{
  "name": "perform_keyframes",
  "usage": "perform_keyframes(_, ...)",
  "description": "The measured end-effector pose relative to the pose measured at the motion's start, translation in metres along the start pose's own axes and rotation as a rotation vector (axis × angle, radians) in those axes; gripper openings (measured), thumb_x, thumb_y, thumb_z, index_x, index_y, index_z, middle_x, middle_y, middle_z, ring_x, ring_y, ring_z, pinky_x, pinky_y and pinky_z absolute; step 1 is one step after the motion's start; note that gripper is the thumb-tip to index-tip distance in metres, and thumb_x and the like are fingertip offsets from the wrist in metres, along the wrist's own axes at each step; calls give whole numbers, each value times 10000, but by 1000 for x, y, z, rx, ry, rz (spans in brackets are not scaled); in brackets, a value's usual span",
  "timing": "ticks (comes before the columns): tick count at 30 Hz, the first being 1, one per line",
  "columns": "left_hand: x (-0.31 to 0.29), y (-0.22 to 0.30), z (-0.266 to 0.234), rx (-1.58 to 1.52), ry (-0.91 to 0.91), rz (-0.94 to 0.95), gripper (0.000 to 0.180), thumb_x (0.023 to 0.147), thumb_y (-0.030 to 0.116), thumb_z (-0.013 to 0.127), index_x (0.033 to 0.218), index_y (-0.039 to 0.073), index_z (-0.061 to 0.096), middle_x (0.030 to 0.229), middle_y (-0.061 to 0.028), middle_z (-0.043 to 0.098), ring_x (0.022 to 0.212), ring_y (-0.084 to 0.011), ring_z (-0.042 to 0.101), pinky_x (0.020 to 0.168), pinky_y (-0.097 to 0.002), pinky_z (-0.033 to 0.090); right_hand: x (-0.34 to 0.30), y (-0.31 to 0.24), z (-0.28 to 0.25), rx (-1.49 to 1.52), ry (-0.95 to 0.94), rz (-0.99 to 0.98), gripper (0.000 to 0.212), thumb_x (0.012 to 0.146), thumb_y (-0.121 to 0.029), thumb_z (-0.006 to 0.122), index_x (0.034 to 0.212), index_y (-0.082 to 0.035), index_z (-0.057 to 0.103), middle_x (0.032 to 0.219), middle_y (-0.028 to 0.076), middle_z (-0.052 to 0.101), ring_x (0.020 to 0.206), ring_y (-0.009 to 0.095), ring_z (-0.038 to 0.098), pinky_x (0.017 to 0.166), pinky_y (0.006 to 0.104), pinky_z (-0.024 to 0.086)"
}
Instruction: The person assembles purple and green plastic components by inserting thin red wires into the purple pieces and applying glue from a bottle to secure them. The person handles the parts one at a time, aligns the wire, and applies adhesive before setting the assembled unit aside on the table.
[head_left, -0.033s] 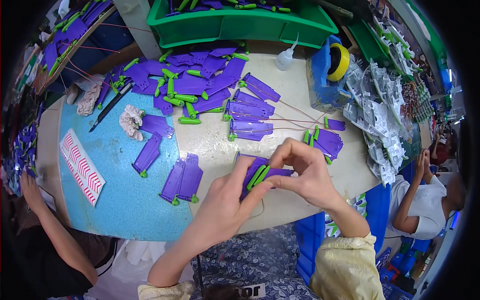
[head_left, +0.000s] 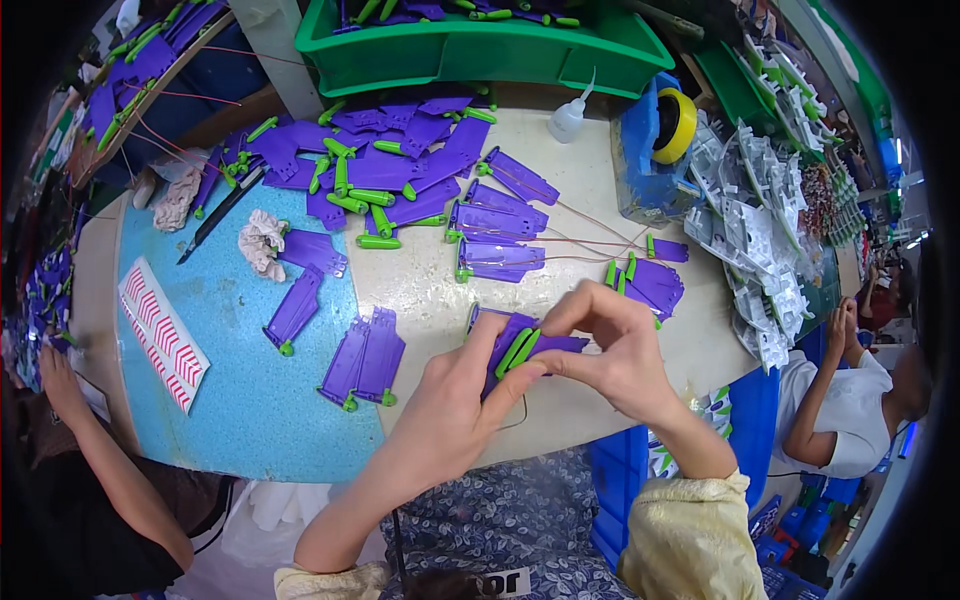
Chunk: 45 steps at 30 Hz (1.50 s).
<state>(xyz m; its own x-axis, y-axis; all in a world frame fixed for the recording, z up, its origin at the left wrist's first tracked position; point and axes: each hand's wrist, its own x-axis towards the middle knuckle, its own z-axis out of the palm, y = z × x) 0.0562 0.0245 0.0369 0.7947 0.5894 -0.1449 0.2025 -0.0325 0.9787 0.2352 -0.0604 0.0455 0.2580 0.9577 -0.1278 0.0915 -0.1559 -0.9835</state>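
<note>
A purple plastic wing-shaped part (head_left: pixel 494 378) with green rod-like pieces (head_left: pixel 518 350) on it is held low over the near middle of the table. My left hand (head_left: pixel 445 395) closes on its left side, index finger over the top and thumb beside the green pieces. My right hand (head_left: pixel 622 350) pinches at its right side, finger and thumb bent into a loop, the thumb tip close to my left thumb. My fingers hide part of the piece. A thin wire (head_left: pixel 522 412) hangs below it. Two similar purple parts (head_left: pixel 362 355) lie to the left.
Purple-green parts pile up (head_left: pixel 400 165) behind, under a green bin (head_left: pixel 480 55). Wired parts (head_left: pixel 500 258), a dropper bottle (head_left: pixel 567 120), a tape dispenser (head_left: pixel 640 150) and grey castings (head_left: pixel 750 235) stand beyond. A knife (head_left: pixel 220 222) and sticker sheet (head_left: pixel 163 335) lie left. Co-workers sit both sides.
</note>
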Motion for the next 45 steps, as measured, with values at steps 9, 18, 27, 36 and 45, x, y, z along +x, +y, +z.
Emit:
perform_keyframes(9,-11,-5,-1,-43,-168,13,404,952,243,713,1201,24,483,876,-200,674,800,-382,694,664,-434,499,-18,-13,-6,-227,-84,-153,152,737,39,823,772,6,679,860,87,705,809,177,692,732,290,537)
perform_keyframes(18,-22,0,9,-61,-47,92,356,958,190,698,1228,7,553,866,-190,693,748,-338,705,649,-395,513,-28,-13,1,-84,-1,10,268,743,5,845,888,-7,620,848,24,632,835,119,649,762,280,520)
perform_keyframes(27,-23,-7,23,91,152,298,301,938,147,692,1190,2,615,756,-147,683,588,-253,677,528,-346,486,-46,13,11,-186,140,-140,341,785,-51,826,1064,8,638,939,61,682,901,136,666,837,286,515)
perform_keyframes(36,-10,-10,20,186,-115,182,250,932,163,685,1129,30,609,693,-118,644,580,-219,651,574,-363,492,-60,-14,-8,-625,113,-112,180,825,6,739,968,39,634,819,160,657,697,263,696,608,350,537)
perform_keyframes(45,5,0,15,-533,-324,-288,262,1027,181,599,1174,-36,601,841,-139,706,499,-114,580,439,-238,426,-69,-17,-47,-707,445,-136,59,800,5,765,850,10,733,683,74,546,568,191,513,526,315,382)
